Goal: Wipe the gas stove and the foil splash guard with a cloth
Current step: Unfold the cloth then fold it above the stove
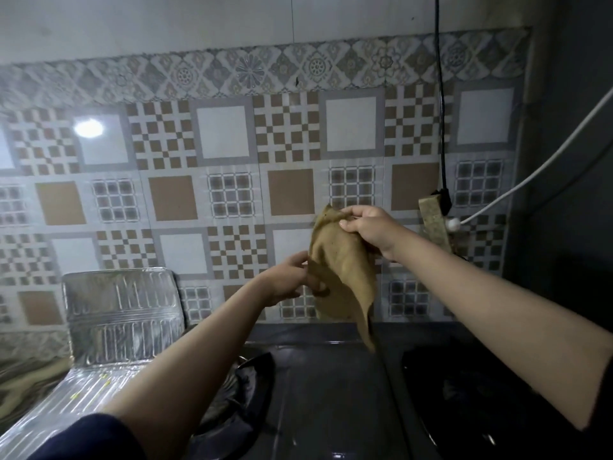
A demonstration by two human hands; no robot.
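The brown cloth [341, 270] is held up in the air, above the gas stove [331, 393]. Its top edge is pinched by the right hand [368, 229], and its side is gripped by the left hand [292, 277]. It should be folded flat before the foil splash guard [122, 313] is wiped. The burners are too dark to be made out.

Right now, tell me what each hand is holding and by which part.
Both hold the tan cloth in the air above the gas stove. The right hand pinches its top corner; the left hand grips its left edge, lower down.
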